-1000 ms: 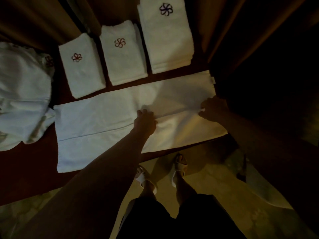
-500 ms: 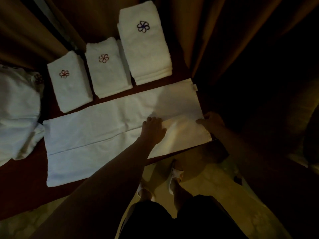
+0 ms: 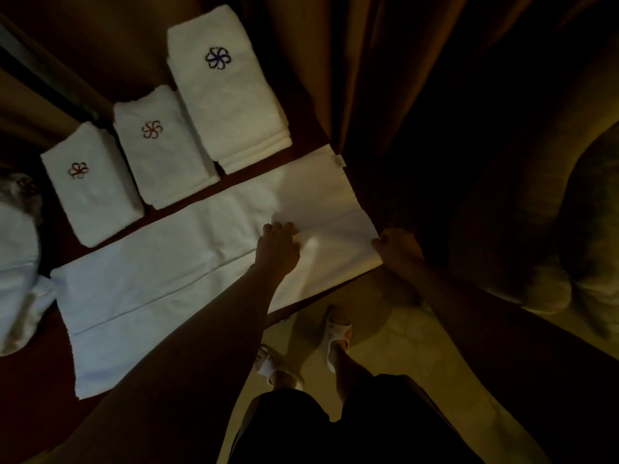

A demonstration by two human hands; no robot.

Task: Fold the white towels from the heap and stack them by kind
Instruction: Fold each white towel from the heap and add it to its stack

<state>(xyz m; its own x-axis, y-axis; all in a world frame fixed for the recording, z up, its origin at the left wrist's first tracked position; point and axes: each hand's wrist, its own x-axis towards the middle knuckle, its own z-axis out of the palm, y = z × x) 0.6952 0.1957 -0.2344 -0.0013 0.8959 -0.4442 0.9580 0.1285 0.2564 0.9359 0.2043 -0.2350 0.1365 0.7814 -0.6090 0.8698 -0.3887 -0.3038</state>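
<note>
Towel [image 3: 160,289], a long white terry rectangle, lies flat on the dark desk [image 3: 30,396], running left-right; left hand [image 3: 278,244] and right hand [image 3: 395,246] each pinch its right-end fold.

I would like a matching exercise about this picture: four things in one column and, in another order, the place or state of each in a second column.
Things:
1. stack with the blue flower mark
2. long towel
3. unfolded heap
4. right hand

Places or states:
A. at the far left edge of the view
B. at the long towel's right end
C. the largest of the three folded stacks, rightmost in the row
D. spread flat in front of the stacks

Pairs: 1-C, 2-D, 3-A, 4-B
</note>
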